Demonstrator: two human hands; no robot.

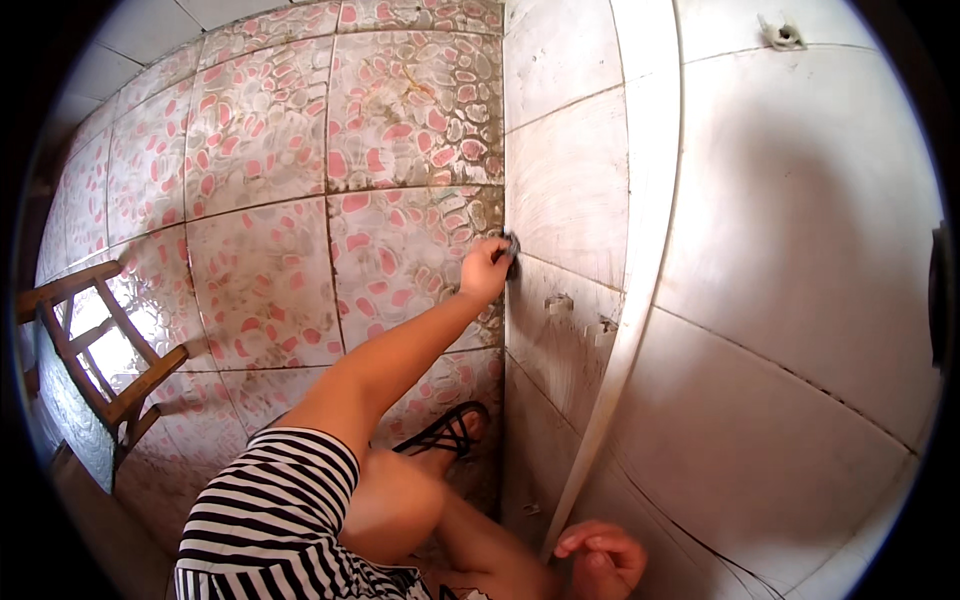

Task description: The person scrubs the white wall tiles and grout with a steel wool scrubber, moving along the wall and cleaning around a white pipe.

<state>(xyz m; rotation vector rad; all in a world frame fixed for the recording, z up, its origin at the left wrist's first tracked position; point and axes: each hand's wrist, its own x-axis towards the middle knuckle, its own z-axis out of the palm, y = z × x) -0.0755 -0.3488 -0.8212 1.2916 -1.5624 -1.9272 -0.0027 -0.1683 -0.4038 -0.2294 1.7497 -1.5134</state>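
My left hand point(485, 268) reaches down to the corner where the floor meets the wall. Its fingers are closed on a dark grey scrubbing pad point(512, 254), which presses against the foot of the wall tiles point(565, 180). Most of that pad is hidden by my fingers. My right hand point(605, 558) is at the lower edge, beside the white pipe point(650, 200). Its fingers are loosely bent and apart, with nothing visible in them.
Patterned pink and white floor tiles point(260, 270) carry brown grime, thickest along the wall. A wooden stool point(150, 385) lies at the left. Small fittings point(558, 304) stick out of the wall near my left hand. A thin dark cable point(690, 540) hangs at the lower right. My sandalled foot point(455, 430) is close to the wall.
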